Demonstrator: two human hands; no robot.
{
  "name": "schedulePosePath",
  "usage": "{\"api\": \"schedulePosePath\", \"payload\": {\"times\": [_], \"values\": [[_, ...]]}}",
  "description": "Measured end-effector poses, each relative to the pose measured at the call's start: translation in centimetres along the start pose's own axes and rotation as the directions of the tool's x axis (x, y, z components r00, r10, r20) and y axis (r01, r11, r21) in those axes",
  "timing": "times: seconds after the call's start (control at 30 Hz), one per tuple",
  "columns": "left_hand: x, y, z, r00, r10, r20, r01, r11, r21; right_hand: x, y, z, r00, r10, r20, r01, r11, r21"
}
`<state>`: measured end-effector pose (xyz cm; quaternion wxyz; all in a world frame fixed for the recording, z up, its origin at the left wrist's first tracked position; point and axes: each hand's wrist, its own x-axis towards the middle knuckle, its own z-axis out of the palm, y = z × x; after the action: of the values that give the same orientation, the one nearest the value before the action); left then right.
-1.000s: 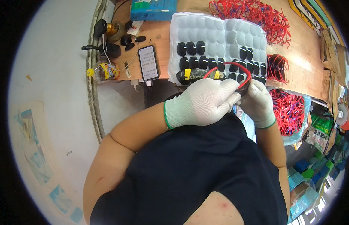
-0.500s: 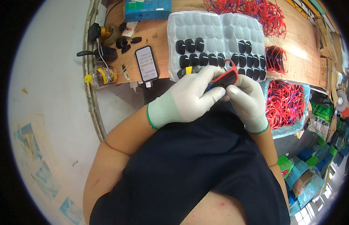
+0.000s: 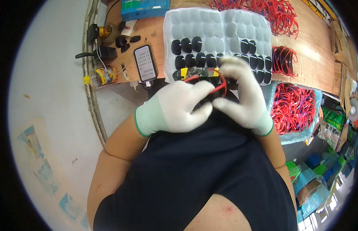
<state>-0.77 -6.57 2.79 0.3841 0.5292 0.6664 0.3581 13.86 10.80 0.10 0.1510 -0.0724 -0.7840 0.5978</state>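
Your left hand (image 3: 177, 107) pinches the red frame (image 3: 218, 88) between thumb and fingers, so it sits between your hands, with the tray (image 3: 194, 23) of black lenses (image 3: 200, 59) beyond them. Your right hand (image 3: 245, 94) is spread, gripping nothing, its thumb close beside the frame; I cannot tell whether it touches. Pinch firmly without twisting the thin rim, brace it close to where you press, and mind glove smears.
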Motion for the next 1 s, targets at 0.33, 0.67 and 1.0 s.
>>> {"api": "schedulePosePath", "payload": {"times": [0.33,0.67,1.0], "values": [[5.2,-18.2,0.3,0.580,-0.489,-0.652,0.710,0.695,0.110,0.5,-0.4,-7.2,0.959,0.130,0.253,-0.146,0.988,0.043],[3.8,-14.6,-2.2,0.534,-0.674,-0.511,0.475,0.739,-0.478,-0.3,-0.2,-7.2,0.953,0.248,0.174,-0.303,0.784,0.542],[4.5,-1.4,3.2,0.932,-0.359,-0.054,0.084,0.359,-0.930,0.5,-1.8,-3.1,0.940,0.328,0.098,-0.335,0.940,0.065]]}}
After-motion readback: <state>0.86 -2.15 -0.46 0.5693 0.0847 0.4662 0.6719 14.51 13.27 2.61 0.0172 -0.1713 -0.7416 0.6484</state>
